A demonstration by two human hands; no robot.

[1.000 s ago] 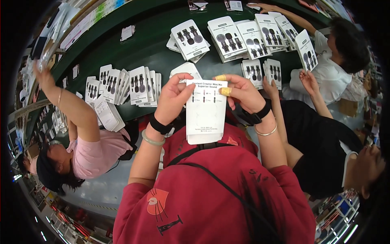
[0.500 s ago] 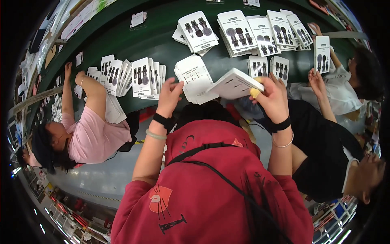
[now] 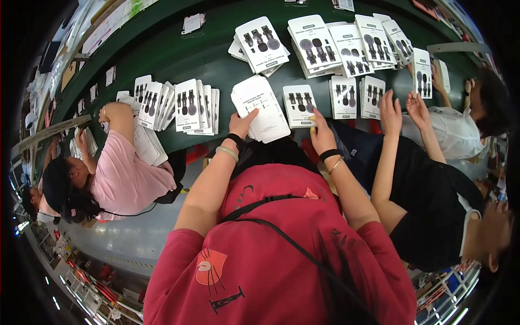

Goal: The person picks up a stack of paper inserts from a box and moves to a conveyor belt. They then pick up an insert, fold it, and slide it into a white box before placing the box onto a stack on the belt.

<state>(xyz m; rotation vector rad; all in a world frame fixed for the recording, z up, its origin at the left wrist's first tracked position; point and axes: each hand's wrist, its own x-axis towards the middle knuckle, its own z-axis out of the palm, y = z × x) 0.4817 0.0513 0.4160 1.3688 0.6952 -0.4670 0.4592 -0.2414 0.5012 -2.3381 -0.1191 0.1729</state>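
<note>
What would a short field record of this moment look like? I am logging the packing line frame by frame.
surface: long green table
left hand: fingers on a white card stack, plain side up
right hand: touching a flat white package with dark items showing
nearby: upright package row to the left; fanned package stacks farther back
others: person in pink on the left; person in black on the right

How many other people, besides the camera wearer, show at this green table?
3: person in the pink shirt at left, person in the black top at right, person in the white shirt at far right. More may be hidden at the rim.
</note>
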